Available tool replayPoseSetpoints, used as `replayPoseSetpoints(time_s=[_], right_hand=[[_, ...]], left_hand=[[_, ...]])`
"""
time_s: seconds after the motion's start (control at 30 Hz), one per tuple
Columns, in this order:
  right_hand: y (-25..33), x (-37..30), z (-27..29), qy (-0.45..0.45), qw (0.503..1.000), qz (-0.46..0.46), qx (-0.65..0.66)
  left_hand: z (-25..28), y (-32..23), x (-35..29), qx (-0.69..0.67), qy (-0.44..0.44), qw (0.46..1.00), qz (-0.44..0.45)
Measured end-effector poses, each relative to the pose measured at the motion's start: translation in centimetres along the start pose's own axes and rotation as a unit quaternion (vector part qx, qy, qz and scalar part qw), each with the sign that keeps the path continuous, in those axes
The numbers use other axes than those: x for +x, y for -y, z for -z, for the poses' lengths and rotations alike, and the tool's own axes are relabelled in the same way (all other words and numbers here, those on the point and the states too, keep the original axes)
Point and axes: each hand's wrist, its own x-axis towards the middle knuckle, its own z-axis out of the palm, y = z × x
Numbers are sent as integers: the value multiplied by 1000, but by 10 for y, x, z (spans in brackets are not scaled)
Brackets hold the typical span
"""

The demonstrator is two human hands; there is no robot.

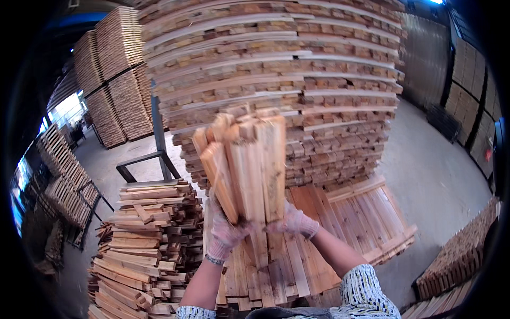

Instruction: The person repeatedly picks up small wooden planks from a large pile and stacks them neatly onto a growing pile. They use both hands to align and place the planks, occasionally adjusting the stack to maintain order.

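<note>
Between my gloved hands a bundle of wooden slats (249, 170) stands nearly upright, its upper ends uneven and slightly fanned. My left hand (228, 232) is closed around the bundle's lower left side. On the opposite side, my right hand (293, 220) grips the lower right edge. Both hands wear pale, pinkish work gloves. Beneath the bundle lies a layer of flat boards (297, 268), laid side by side. Directly behind it rises a tall stack of layered wooden pieces (345, 106). The bundle hides part of that stack.
A loose heap of slats (133, 260) sits at my left, near a dark metal frame (159, 154). Tall lumber stacks (122, 80) stand at the far left. To the right are a low wood stack (457, 250), a concrete floor (425, 154) and more stacks along the wall.
</note>
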Motion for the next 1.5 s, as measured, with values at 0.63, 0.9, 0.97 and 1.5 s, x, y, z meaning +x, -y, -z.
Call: replayPoseSetpoints(time_s=[0.63,0.9,0.97,1.5], right_hand=[[21,-55,35,-333,922,-197,33],[50,-131,91,-317,883,-344,-37],[44,-125,77,-278,869,-390,-125],[40,-220,82,-323,885,-331,50]], left_hand=[[-24,111,33,-4,-60,961,269],[-32,103,31,177,-82,960,199],[-36,102,35,111,-92,961,234],[-36,99,46,-30,-100,971,216]])
